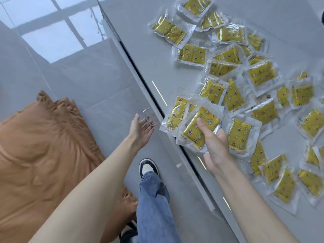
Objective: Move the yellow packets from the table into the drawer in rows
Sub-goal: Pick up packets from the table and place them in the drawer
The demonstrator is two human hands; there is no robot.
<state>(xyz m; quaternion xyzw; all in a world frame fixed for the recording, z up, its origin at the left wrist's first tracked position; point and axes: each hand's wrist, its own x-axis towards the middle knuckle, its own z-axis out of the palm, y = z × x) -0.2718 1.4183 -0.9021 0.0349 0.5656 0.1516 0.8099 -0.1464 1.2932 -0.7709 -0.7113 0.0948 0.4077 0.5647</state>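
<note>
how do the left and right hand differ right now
The left hand is open and empty at the drawer handle; the right hand grips yellow packets. The left is off the table, the right over its edge. Both are bare, arms stretched forward.

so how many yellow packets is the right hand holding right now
2. One yellow star-printed plastic packet under the right hand's thumb; a second packet fans out behind it to the left, over the grey table's edge. Another could be hidden behind.
</note>
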